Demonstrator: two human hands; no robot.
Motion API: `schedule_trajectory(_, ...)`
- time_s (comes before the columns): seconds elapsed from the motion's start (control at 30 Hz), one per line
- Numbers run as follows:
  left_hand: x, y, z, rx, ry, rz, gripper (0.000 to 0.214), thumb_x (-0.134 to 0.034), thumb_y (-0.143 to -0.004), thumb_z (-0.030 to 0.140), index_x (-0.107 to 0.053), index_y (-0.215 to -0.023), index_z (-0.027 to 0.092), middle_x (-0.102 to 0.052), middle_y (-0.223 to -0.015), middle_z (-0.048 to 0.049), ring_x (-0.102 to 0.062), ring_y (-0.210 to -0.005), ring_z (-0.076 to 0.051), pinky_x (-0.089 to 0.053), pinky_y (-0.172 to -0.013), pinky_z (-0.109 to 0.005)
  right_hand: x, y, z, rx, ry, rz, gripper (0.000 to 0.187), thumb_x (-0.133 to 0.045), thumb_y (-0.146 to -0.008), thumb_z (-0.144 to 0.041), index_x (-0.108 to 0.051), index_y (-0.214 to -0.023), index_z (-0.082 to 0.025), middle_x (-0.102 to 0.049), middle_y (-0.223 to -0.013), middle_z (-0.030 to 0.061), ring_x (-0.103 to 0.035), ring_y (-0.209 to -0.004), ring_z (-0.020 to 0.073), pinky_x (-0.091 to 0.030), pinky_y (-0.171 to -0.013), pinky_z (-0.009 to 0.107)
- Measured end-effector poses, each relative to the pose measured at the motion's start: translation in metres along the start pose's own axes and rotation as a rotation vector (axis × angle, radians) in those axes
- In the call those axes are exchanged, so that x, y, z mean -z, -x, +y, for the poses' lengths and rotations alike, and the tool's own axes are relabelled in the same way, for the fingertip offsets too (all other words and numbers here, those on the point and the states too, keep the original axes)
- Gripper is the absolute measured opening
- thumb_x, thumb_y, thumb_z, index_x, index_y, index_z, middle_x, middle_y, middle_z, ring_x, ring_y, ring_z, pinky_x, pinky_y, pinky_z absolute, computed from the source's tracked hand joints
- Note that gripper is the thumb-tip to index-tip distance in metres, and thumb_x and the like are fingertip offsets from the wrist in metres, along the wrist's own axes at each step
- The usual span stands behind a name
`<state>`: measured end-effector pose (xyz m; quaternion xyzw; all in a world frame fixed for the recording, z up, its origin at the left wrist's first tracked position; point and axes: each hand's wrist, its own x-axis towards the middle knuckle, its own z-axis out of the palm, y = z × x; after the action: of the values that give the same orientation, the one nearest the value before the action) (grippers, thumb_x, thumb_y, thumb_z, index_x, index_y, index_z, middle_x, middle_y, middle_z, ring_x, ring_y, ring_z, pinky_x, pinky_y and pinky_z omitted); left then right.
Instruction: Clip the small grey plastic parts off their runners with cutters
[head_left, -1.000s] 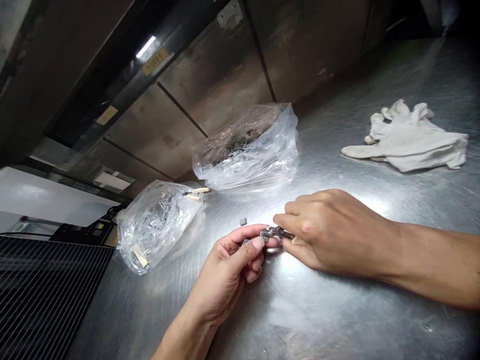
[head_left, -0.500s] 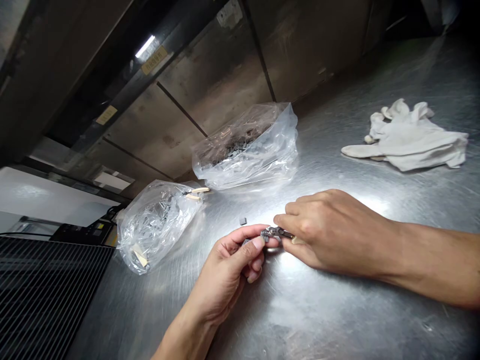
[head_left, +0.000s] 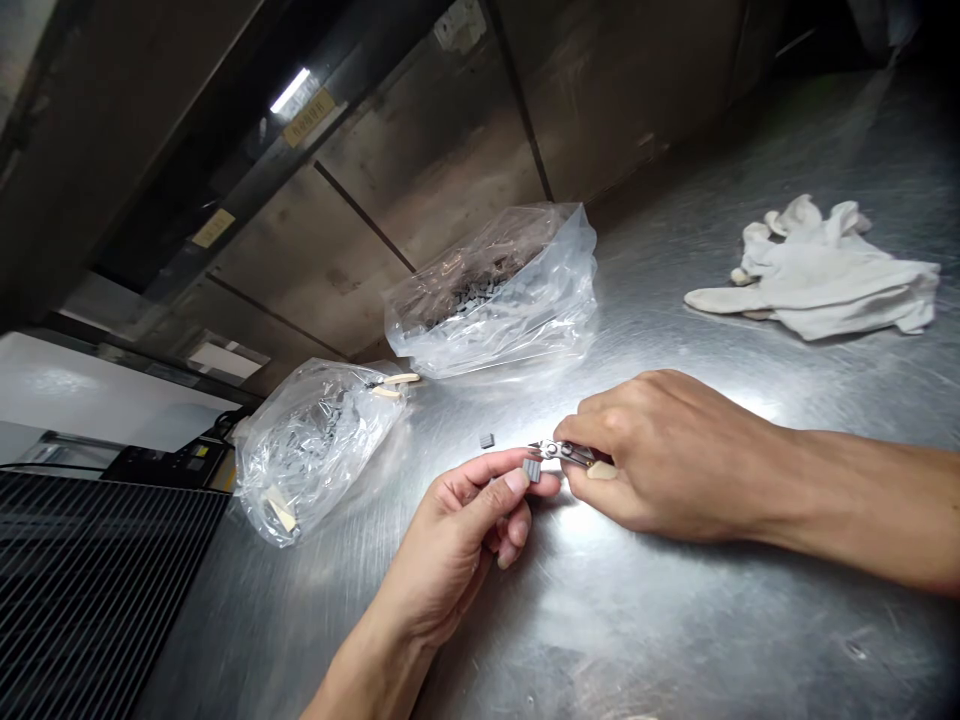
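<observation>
1. A small grey block sits pinched between the thumb and fingertips of the left hand, near the middle of the view, with the other fingers loosely curled.
2. The right hand grips small metal pliers against its cream handle, fingers pressed together. The pliers' tips lie just beside the block (whether they touch it is too small to tell).
3. A loose grey block lies on the steel table at 10 o'clock from the pinch, near it.
4. A clear plastic bag of grey pieces lies at 9 o'clock, and another at 12 o'clock.
5. Crumpled white cloth gloves lie well apart at 2 o'clock.
</observation>
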<state>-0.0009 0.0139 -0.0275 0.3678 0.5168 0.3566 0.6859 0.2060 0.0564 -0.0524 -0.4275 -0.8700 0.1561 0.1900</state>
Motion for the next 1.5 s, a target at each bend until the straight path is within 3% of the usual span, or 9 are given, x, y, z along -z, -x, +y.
schedule_trajectory(0.8,-0.0016,0.0,0.0003,0.017,-0.04,0.047,0.026,-0.079,-0.086,0.027,-0.074,-0.104,0.01,-0.075,-0.093,-0.0105,-0.049,-0.056,-0.005,-0.038,-0.048,-0.016,-0.0063,0.001,0.0006,0.114,0.095,0.059,0.018,-0.057,-0.086,-0.029,-0.065,-0.071,-0.021,-0.066,-0.067,0.0038,-0.056,-0.057,0.0197,-0.021,-0.057,0.035)
schedule_trajectory(1.5,-0.003,0.0006,0.0014,0.02,-0.052,0.06,0.025,-0.08,-0.084,0.027,-0.076,-0.103,0.011,-0.076,-0.092,-0.01,-0.048,-0.057,-0.005,-0.04,-0.048,-0.015,-0.0027,-0.0007,-0.0004,0.103,0.092,-0.022,0.02,-0.059,-0.089,-0.029,-0.068,-0.074,-0.02,-0.068,-0.068,0.0034,-0.051,-0.055,0.0166,-0.019,-0.056,0.033)
